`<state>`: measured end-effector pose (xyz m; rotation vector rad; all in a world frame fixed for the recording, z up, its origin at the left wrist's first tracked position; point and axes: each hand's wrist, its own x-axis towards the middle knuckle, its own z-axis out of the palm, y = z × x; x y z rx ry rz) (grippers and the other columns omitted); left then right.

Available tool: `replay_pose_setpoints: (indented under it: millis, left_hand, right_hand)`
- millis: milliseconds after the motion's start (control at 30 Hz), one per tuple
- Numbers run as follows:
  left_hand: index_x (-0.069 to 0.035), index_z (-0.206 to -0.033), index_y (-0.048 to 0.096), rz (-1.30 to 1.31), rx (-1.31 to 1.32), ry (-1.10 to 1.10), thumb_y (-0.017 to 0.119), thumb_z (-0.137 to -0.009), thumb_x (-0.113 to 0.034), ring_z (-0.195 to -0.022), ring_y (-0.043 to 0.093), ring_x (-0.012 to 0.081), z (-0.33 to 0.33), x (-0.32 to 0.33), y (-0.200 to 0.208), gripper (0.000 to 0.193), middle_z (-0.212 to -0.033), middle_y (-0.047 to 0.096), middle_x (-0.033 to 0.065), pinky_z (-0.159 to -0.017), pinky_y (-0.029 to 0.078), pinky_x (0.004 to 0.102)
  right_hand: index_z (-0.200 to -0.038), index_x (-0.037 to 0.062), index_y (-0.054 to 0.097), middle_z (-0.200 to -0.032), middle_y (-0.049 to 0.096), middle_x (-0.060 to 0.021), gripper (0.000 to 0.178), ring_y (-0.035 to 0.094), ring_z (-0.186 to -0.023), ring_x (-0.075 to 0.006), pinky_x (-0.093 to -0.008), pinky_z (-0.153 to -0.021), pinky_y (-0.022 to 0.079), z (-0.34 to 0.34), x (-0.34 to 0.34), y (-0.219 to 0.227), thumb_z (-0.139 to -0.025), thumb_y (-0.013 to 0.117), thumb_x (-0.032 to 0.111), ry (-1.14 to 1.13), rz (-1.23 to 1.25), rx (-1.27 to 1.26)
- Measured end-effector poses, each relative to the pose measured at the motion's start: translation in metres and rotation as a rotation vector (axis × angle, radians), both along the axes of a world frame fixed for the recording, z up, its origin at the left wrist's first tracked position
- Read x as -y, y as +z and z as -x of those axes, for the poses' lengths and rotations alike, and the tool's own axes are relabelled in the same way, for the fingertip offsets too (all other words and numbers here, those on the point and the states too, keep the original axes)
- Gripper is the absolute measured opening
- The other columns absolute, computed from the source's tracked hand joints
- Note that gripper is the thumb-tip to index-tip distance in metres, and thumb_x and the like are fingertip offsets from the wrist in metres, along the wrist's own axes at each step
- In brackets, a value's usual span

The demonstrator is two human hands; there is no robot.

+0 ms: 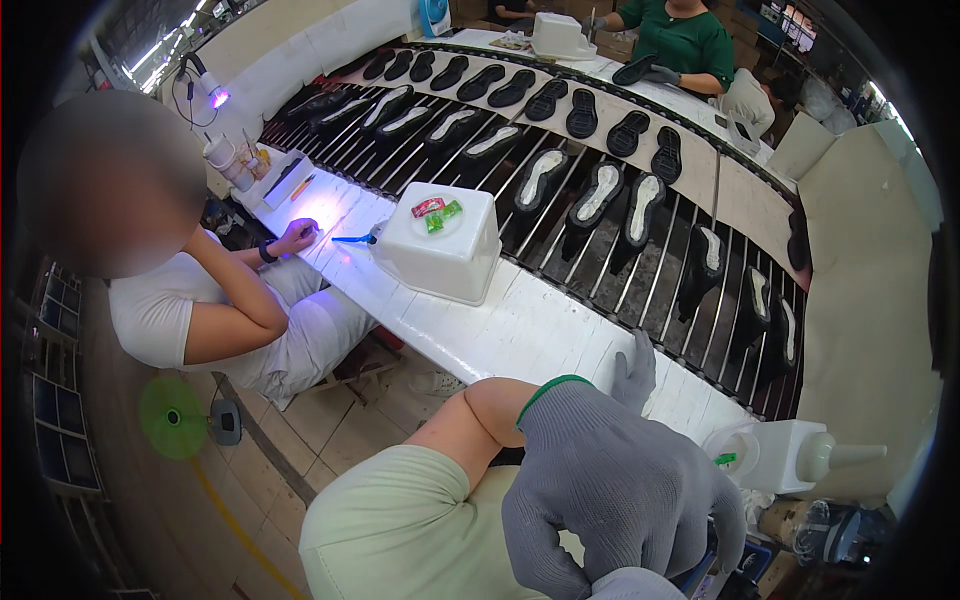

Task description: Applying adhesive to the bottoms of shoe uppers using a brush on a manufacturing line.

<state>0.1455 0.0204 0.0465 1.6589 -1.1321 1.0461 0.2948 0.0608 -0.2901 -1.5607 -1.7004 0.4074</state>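
In the lower middle, my left hand wears a grey knitted glove with a green hem at the wrist. It lies bent over my right hand, thumb on one side and fingers on the other, closed around the right glove's wrist. My right hand, also grey-gloved, is mostly hidden beneath; only its stretched fingers show past the left one, above the edge of the white table. Neither hand touches a shoe part. Nearest beyond them, a rack of metal rods carries black shoe uppers with pale undersides.
Black soles line the band behind the uppers. A white box with small wrappers stands left; a white container lies right. A seated person rests a hand under a purple lamp. Across, a person in green holds a sole.
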Motion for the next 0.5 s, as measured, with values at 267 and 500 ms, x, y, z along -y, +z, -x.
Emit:
replay_pose_setpoints:
  millis: [267,500]
  left_hand:
    - [-0.009,-0.053,0.041,-0.008,0.003,0.007,0.055,-0.080,-0.015,-0.049,0.044,0.0254,0.0003,0.0007,0.0007,0.030,-0.052,0.037,0.0033,-0.079,0.049,0.0497]
    - [-0.010,-0.053,0.041,-0.015,0.018,-0.011,0.056,-0.079,-0.016,-0.049,0.044,0.0254,-0.0041,-0.0011,0.0074,0.030,-0.052,0.037,0.0031,-0.079,0.049,0.0500]
  right_hand:
    - [-0.136,0.0056,0.048,-0.138,0.051,-0.0152,0.049,0.044,-0.131,-0.0318,-0.0402,-0.110,0.034,-0.0013,0.0007,0.0013,-0.089,0.059,0.014,-0.003,-0.011,0.003]
    - [-0.135,0.0057,0.049,-0.138,0.051,-0.0144,0.049,0.045,-0.130,-0.0317,-0.0401,-0.110,0.034,-0.0002,0.0030,0.0084,-0.088,0.059,0.014,0.006,-0.001,-0.009]
